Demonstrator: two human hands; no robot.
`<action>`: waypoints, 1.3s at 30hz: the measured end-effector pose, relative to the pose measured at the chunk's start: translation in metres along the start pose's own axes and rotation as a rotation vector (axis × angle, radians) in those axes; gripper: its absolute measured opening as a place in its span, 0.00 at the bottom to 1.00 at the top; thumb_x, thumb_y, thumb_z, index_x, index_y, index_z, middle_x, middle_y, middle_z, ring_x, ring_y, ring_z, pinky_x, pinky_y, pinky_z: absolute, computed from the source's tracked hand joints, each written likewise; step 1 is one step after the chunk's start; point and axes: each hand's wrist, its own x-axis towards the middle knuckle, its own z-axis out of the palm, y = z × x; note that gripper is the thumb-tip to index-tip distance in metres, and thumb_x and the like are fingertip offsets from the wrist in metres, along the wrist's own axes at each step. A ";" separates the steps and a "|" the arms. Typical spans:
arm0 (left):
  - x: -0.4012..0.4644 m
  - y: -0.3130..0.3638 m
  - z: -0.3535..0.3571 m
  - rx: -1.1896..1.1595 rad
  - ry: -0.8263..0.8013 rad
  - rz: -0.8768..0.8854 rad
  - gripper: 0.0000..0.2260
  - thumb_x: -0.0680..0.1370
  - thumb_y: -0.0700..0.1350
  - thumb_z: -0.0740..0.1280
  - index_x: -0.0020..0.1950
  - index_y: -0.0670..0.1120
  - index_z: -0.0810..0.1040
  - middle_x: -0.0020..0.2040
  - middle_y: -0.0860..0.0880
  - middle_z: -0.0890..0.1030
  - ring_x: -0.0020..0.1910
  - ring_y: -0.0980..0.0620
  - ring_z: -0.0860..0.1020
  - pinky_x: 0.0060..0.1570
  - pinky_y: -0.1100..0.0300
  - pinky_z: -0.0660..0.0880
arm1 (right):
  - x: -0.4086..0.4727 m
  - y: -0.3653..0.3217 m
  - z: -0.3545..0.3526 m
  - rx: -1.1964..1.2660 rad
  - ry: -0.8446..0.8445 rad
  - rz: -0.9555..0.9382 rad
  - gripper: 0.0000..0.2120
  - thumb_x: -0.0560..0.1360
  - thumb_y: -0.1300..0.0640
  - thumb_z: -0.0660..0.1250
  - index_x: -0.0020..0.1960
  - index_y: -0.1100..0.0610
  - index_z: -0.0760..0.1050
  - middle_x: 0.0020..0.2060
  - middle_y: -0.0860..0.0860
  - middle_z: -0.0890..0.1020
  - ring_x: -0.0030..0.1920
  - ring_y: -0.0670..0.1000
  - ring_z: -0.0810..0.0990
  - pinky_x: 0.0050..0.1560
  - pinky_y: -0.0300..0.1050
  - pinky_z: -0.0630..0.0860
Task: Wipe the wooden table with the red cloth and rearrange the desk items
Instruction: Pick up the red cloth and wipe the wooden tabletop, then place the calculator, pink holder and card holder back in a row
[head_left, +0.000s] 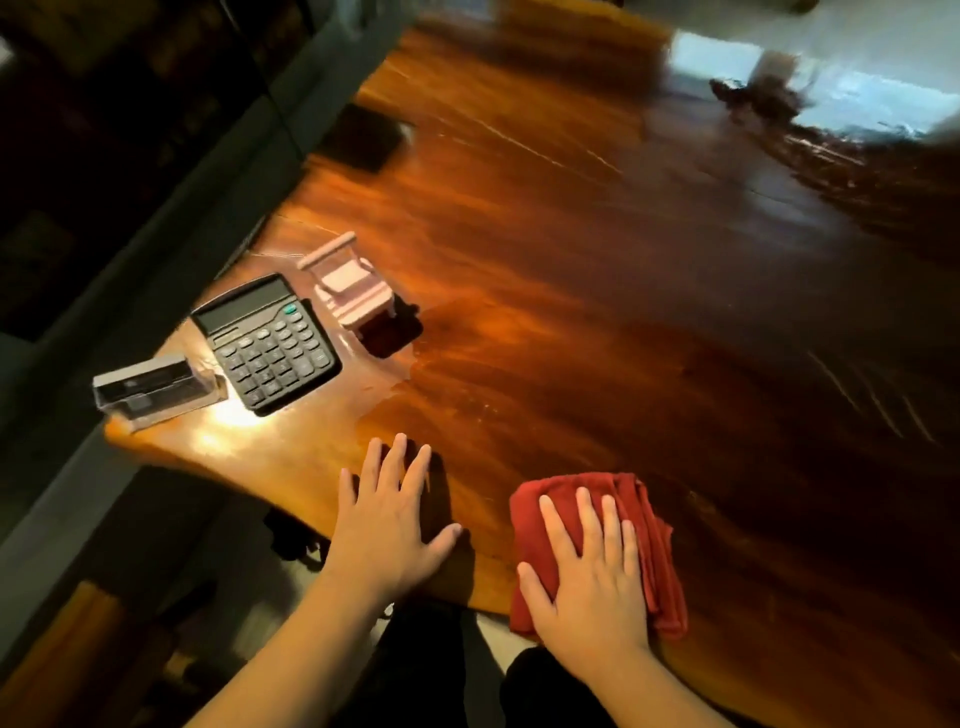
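My right hand (592, 577) lies flat, fingers spread, pressing the folded red cloth (639, 519) onto the wooden table (597, 291) at its near edge; it pins the cloth under the palm rather than gripping it. My left hand (387, 530) rests open and empty on the bare wood just beside it, the two hands apart. Up and to the left of my left hand sit the calculator (267, 345), a small clear box (156, 389) beside it near the corner, and a little pink chair-shaped stand (348, 283) just past the calculator. They are bunched close, so I judge the rearranging is not done. A glossy wet-looking patch spreads from the stand toward my left hand, and the wood far ahead of my right hand is too blurred to judge, so I think wiping is only partway.
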 end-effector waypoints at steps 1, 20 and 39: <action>0.000 -0.007 -0.004 -0.029 0.014 -0.004 0.44 0.73 0.74 0.54 0.82 0.56 0.45 0.83 0.48 0.45 0.81 0.43 0.40 0.76 0.38 0.45 | 0.000 0.000 -0.002 0.000 -0.011 0.005 0.37 0.74 0.32 0.59 0.80 0.46 0.62 0.78 0.60 0.66 0.78 0.66 0.61 0.77 0.63 0.51; 0.064 -0.136 -0.108 -0.303 0.459 -0.379 0.41 0.72 0.67 0.67 0.79 0.49 0.59 0.76 0.43 0.66 0.74 0.43 0.64 0.68 0.42 0.70 | 0.172 -0.121 -0.113 0.337 0.109 -0.182 0.15 0.74 0.43 0.72 0.58 0.47 0.78 0.55 0.45 0.75 0.58 0.50 0.75 0.52 0.46 0.73; 0.131 -0.113 -0.082 -0.266 0.316 -0.579 0.49 0.71 0.72 0.63 0.81 0.53 0.41 0.82 0.43 0.43 0.79 0.36 0.41 0.68 0.29 0.60 | 0.272 -0.229 -0.096 0.343 0.148 -0.183 0.31 0.69 0.43 0.77 0.65 0.54 0.67 0.65 0.55 0.74 0.64 0.58 0.73 0.52 0.50 0.74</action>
